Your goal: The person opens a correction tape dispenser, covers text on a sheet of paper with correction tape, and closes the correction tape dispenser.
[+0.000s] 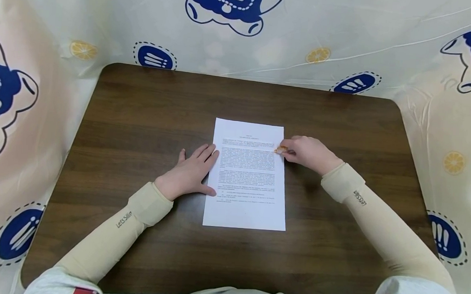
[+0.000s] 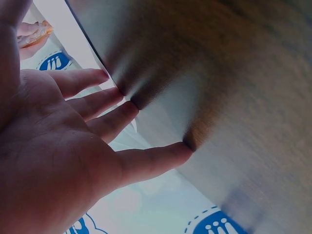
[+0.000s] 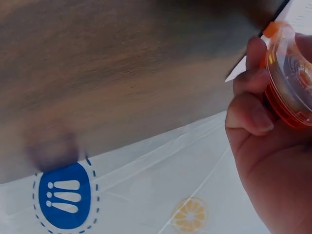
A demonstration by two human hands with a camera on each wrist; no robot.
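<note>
A printed sheet of paper lies on the brown wooden table, its text facing up. My right hand grips a correction tape, a clear case with orange parts and round wheels inside. In the head view the correction tape's tip is at the right end of an upper text line; whether it touches the paper I cannot tell. With fingers spread, my left hand rests at the sheet's left edge, some fingertips and the thumb on or beside the paper. The left wrist view shows those fingers extended and holding nothing.
The dark table extends around the sheet, with rounded far corners. A pale printed curtain with blue figures and orange slices hangs behind and at both sides. Both forearms wear cream sleeves.
</note>
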